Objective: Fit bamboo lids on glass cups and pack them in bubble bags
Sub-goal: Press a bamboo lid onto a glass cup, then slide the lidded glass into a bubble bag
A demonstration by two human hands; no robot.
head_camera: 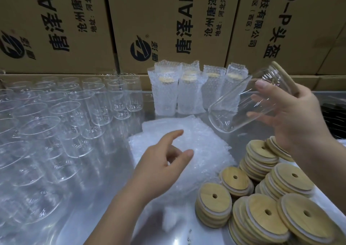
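The right hand gripped the lidded glass cup, tilted above the bench; the left hand, loose and empty, hovered over the bubble bags. Pinching one bag only looked wisest.

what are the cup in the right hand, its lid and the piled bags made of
Cup: clear glossy glass, see-through with bright glints. Lid: pale matte bamboo or wood, likely, by its tan edge. Piled bags: translucent bubble plastic, dimpled.
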